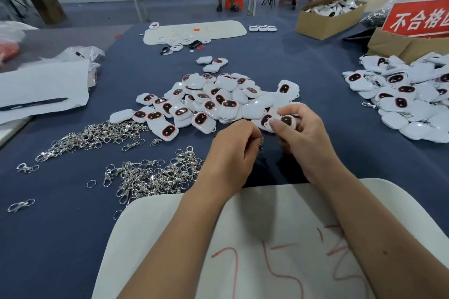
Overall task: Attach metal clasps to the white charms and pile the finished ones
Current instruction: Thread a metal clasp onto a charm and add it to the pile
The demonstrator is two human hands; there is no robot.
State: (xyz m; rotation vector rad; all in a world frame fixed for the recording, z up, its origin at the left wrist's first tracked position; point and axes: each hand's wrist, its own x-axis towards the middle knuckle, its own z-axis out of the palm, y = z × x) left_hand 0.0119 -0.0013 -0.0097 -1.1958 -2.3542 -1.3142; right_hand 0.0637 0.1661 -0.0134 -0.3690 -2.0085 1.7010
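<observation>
My right hand pinches a white charm with a dark red-rimmed oval, held just above the near edge of the loose charm heap. Close beside it, my left hand has its fingers curled round a small metal clasp, of which only a bit shows at the fingertips. Loose metal clasps lie in two heaps, one near my left wrist and one further left. A pile of charms with clasps on them sits at the right.
A white board with red marks lies under my forearms on the blue cloth. White paper with a pen is at the left. Cardboard boxes and a red sign stand at the back right. Another white board lies beyond.
</observation>
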